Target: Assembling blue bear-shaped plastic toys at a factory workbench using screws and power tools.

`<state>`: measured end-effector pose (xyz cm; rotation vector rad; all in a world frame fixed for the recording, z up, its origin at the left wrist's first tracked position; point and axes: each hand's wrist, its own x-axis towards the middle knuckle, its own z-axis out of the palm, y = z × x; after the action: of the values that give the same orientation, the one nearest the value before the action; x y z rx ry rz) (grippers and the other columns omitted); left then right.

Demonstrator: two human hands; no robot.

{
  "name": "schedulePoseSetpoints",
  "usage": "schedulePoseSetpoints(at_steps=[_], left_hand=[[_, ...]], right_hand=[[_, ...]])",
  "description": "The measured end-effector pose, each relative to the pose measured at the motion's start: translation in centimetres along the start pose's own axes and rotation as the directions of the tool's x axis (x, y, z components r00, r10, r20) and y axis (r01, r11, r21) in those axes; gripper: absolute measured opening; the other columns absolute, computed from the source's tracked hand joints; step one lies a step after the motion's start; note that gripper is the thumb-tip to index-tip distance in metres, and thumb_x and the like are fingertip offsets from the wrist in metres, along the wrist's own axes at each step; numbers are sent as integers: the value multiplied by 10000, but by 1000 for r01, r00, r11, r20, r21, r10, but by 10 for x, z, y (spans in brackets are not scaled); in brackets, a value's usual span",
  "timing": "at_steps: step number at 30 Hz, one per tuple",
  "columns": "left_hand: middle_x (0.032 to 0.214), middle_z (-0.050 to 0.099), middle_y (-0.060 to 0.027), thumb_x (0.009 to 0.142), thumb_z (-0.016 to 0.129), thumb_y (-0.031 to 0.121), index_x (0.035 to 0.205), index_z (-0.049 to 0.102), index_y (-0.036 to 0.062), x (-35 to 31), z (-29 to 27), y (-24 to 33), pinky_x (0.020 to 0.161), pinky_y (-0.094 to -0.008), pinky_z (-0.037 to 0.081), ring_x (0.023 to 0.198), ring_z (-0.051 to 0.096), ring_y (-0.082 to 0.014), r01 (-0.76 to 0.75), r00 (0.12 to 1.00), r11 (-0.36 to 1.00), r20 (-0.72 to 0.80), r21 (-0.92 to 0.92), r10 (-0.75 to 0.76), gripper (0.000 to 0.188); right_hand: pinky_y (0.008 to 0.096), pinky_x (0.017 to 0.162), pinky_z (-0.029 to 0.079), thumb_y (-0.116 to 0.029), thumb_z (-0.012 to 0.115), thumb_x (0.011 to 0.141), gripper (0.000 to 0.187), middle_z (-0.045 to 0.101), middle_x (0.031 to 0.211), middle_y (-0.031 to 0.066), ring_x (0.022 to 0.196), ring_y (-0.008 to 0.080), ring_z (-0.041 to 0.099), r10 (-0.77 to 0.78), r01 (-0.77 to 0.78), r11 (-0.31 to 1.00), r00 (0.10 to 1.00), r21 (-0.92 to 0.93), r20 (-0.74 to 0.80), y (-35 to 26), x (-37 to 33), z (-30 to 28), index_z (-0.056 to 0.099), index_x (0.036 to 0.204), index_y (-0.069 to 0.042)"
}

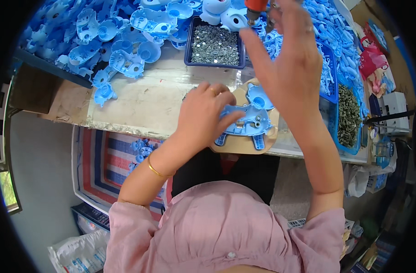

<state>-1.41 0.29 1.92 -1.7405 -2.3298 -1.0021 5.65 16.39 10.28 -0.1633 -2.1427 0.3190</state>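
A light-blue plastic shell [251, 119] lies on a wooden board [267, 144] at the table's front edge, its hollow side facing up. Small metal pieces sit inside it. My left hand [201, 111] is closed at the shell's left end, with the thumb over its edge and the other fingers bent. Higher up, my right hand [292, 59] is raised above the table, thumb stretched out and fingers apart, with nothing visible in it. Just beyond its thumb hangs an orange screwdriver-like tool [255, 6] with a metal tip, cut off by the upper edge.
A dark tray [188, 57] of small metal screws stands beyond the board. Blue shells [126, 61] pile up at the far left. On the right are a blue basket [328, 93] of thin blue parts and a blue tray [340, 129] of dark screws. A striped cloth-lined bin [91, 168] is below left.
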Motion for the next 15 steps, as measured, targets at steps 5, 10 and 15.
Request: schedulePoseSetpoints(at_steps=[5, 10, 15], left_hand=[[895, 685, -65, 870, 734, 299, 842, 718, 93, 45, -9, -43, 752, -422, 531, 915, 633, -304, 104, 993, 968, -70, 228, -90, 208], [923, 692, -66, 839, 757, 312, 913, 760, 128, 91, 15, -92, 824, -420, 540, 959, 635, -298, 49, 999, 964, -30, 261, -42, 198], [987, 704, -61, 780, 798, 319, 908, 770, 150, 112, 27, -106, 849, -433, 532, 979, 634, -292, 45, 993, 962, 93, 268, -72, 214]], right_hand=[[439, 944, 512, -7, 733, 810, 803, 427, 1448, 267, 1259, 451, 506, -247, 150, 940, 918, -305, -311, -11, 37, 21, 325, 1500, 22], [324, 809, 555, -40, 723, 854, 827, 427, 1436, 216, 1078, 254, 616, 191, -78, 960, 886, 269, -422, -11, 62, 35, 265, 1541, -6], [285, 778, 534, -56, 785, 770, 794, 571, 1208, 115, 930, 145, 610, 402, -300, 832, 905, 466, -137, -30, 61, 17, 391, 1457, 5]])
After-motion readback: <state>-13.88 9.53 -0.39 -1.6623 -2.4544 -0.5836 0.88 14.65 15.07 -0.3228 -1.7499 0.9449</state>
